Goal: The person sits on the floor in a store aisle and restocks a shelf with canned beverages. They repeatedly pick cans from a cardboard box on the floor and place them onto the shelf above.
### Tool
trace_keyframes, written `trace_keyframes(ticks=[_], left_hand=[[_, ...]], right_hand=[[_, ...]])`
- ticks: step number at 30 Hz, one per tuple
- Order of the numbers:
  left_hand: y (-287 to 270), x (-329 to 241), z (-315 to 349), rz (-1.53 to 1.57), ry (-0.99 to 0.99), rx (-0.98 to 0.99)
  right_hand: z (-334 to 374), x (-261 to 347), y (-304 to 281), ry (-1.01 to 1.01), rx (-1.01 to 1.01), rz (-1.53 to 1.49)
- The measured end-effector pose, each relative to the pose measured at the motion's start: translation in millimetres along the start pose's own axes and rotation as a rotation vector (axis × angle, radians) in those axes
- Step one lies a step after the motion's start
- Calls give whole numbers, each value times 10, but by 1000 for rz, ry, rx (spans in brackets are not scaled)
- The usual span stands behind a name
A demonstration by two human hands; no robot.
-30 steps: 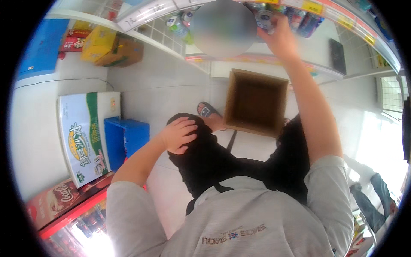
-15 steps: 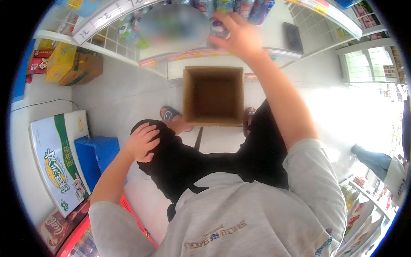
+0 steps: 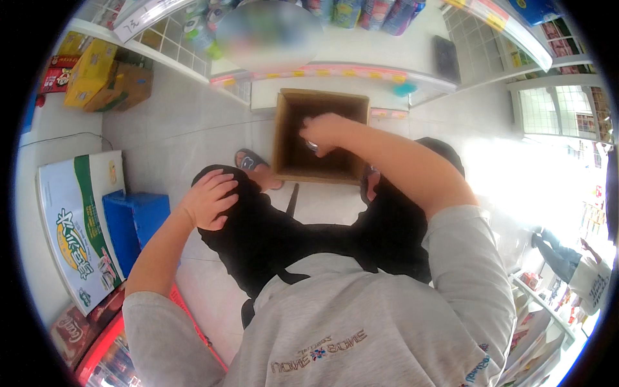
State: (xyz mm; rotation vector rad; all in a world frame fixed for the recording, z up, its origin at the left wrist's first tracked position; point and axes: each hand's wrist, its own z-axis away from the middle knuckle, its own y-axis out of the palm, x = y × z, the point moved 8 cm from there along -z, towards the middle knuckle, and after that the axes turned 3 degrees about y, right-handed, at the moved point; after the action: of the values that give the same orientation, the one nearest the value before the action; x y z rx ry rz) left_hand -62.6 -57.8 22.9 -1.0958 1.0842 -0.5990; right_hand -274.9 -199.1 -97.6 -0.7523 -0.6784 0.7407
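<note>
**One Can in Hand Inside an Open Carton**

You are holding what looks like a drink can (image 3: 312, 146) in your right hand (image 3: 324, 132), inside the mouth of a brown cardboard carton (image 3: 282, 142) that is standing on the tiled floor between your feet. Your fingers are curling around the can in a narrow grip, and only a silvery edge is showing; how firmly you are pressing, the view is not telling. Your left hand (image 3: 213, 197) is resting on your left knee, fingers loosely spread, gripping nothing.

You are probably working best by guiding the can right down to the base, holding your forearm clear of the carton's right rim and releasing only when the can is standing steadily; dropping it would be risking a dent.

Inside the carton, bare brown cardboard is showing around your hand, which is hiding part of the base. Ahead, the white shelf (image 3: 387, 50) is bearing a row of colourful cans (image 3: 348, 11). To your left, a blue box (image 3: 138, 222) is sitting beside a white-and-green printed carton (image 3: 77, 226).
</note>
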Motion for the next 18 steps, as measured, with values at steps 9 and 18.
trace_keyframes(ticks=[9, 18], left_hand=[[8, -22, 11, -24, -19, -45], [13, -47, 69, -28, -6, -117]], right_hand=[[-557, -745, 1235, 333, 272, 83], [-620, -1286, 1312, 786, 135, -45]])
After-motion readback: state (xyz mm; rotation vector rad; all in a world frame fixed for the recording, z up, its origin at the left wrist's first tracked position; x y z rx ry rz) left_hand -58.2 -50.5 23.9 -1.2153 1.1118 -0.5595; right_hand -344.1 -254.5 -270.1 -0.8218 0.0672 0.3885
